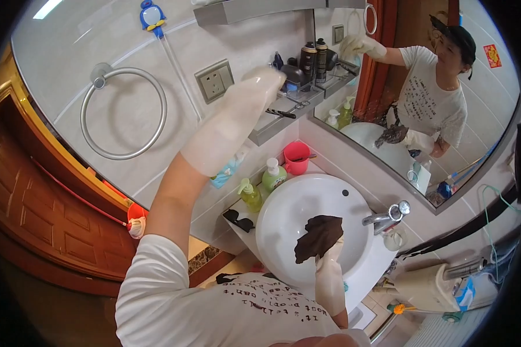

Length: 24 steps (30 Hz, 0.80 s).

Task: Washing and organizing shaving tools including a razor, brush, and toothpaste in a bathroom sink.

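My left hand (260,89), in a long whitish rubber glove, is raised at the grey wall shelf (271,130). It is nearest to a black rounded object (294,76) there; its fingers are largely hidden, so whether it holds anything is unclear. A comb (281,113) and scissors (303,105) lie on the shelf in front. My right hand (331,256), gloved likewise, grips a dark brown cloth (319,238) above the white washbasin (282,236). The cloth hangs crumpled and covers most of the fingers.
Dark spray cans (308,60) stand on the shelf beside a wall mirror (417,143). Around the basin are pump bottles (251,197), a pink mug (296,158), sunglasses (239,220) and a chrome faucet (386,217). A towel ring (163,110) juts from the left wall.
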Motion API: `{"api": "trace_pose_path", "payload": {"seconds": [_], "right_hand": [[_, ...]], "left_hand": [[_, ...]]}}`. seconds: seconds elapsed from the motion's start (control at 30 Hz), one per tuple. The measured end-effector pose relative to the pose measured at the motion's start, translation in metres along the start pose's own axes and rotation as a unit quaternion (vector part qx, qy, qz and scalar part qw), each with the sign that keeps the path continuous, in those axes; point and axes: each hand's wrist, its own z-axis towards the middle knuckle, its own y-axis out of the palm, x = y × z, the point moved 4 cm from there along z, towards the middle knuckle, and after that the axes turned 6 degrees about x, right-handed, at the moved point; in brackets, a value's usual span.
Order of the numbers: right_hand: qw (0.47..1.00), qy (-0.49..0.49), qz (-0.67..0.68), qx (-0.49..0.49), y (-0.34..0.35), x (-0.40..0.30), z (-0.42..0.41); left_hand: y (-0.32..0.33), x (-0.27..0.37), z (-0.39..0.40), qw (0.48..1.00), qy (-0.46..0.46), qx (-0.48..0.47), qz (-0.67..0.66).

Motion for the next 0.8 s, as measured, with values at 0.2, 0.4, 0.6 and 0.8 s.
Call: {"api": "trace_pose_path", "payload": {"seconds": [0.2,0.4,0.6,0.8], "right_hand": [[1.0,0.013,-0.001,0.006,-0.007,0.005,-0.001],[0.999,0.047,-0.001,0.01,0.007,0.005,-0.015],[0.998,0.017,-0.012,0.056,0.016,-0.018,-0.001],[0.854,-0.182,-0.448,-0.192,0.113,-0.082,0.0]], "left_hand": [[0.079,-0.037,0.013,0.982,-0.167,-0.065,-0.058],[0.095,-0.05,0.008,0.989,0.145,-0.006,0.019],[0.011,0.02,-0.057,0.908,0.274,0.313,0.052],[0.01,0.105,-0.141,0.86,0.423,0.283,0.036]]}}
